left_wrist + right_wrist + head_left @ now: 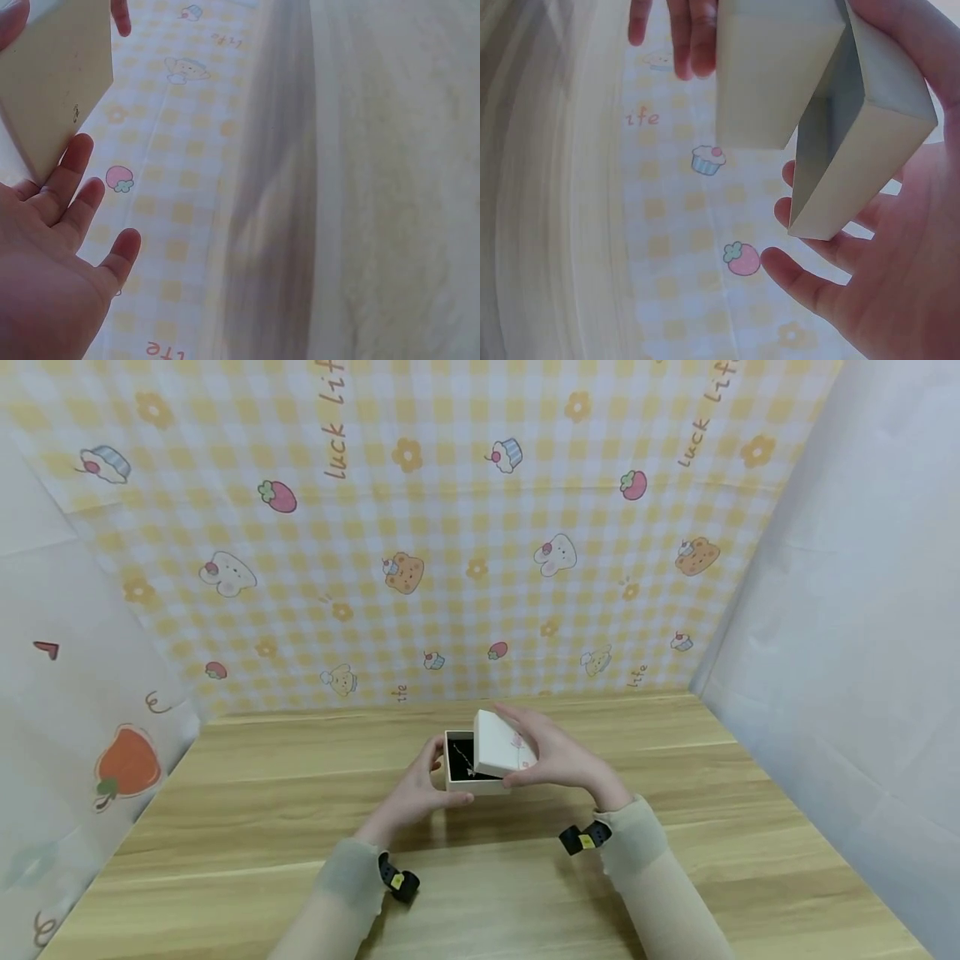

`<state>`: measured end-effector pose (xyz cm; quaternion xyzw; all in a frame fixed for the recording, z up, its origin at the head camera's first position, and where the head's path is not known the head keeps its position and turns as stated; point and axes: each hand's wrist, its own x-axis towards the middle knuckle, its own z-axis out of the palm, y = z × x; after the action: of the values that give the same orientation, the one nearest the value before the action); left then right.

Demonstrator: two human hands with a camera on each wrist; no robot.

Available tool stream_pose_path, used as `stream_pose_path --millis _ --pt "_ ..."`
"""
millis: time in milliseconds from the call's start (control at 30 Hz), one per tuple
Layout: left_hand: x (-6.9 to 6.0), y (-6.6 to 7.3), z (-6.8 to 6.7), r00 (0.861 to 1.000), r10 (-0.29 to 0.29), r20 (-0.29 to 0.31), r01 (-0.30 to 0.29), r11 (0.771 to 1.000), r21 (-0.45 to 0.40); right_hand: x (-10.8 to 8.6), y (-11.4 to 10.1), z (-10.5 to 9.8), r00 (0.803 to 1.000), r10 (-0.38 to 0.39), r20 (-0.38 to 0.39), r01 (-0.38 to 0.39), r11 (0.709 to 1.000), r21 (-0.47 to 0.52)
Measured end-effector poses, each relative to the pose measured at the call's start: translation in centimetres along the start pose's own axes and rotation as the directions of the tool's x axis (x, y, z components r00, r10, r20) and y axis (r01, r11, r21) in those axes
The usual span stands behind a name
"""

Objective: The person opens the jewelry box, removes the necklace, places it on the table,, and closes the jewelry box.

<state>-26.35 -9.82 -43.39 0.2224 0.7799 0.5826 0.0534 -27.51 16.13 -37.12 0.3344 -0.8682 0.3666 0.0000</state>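
Observation:
A small white box (pixel 477 787) with a black lining holds a thin chain (pixel 462 760) with a small pendant. My left hand (pixel 411 793) grips the box at its left side, thumb along the front; in the left wrist view its fingers support the box (pixel 56 82). With my right hand (pixel 558 756) I hold the white lid (pixel 497 745), which is tilted over the right part of the box and hides that part of the inside. The right wrist view has the lid (pixel 877 142) beside the box (pixel 769 75), a gap between them, and my right hand (pixel 907 247) around the lid.
The wooden table (pixel 262 802) extends around both hands. Behind it hangs a yellow checked cloth (pixel 450 527) with printed cartoons, and white cloths stand at the left (pixel 75 610) and right (pixel 862 610). Each wrist carries a black strap with a small device.

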Motion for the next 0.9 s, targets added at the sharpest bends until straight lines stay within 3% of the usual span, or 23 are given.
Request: stream_pose_path --millis 267,533,767,900 --pt "-0.1 -0.1 -0.1 1.0 -0.003 -0.009 0.003 1.0 -0.014 -0.8 0.8 -0.6 1.0 0.026 -0.001 -0.026 1.0 0.004" --pt "-0.1 -0.1 -0.2 0.998 -0.052 -0.032 0.052 0.999 0.002 -2.0 2.1 -1.8 0.997 0.072 -0.039 -0.071 0.997 0.018" --pt "-0.2 -0.1 -0.3 0.999 -0.036 -0.027 0.036 0.999 0.001 -2.6 3.2 -2.7 0.995 0.089 -0.055 -0.088 0.996 0.022" --pt "-0.2 -0.1 -0.5 0.998 -0.057 -0.039 0.057 0.998 0.001 -2.7 3.6 -3.1 0.993 0.108 -0.054 -0.107 0.994 0.03"
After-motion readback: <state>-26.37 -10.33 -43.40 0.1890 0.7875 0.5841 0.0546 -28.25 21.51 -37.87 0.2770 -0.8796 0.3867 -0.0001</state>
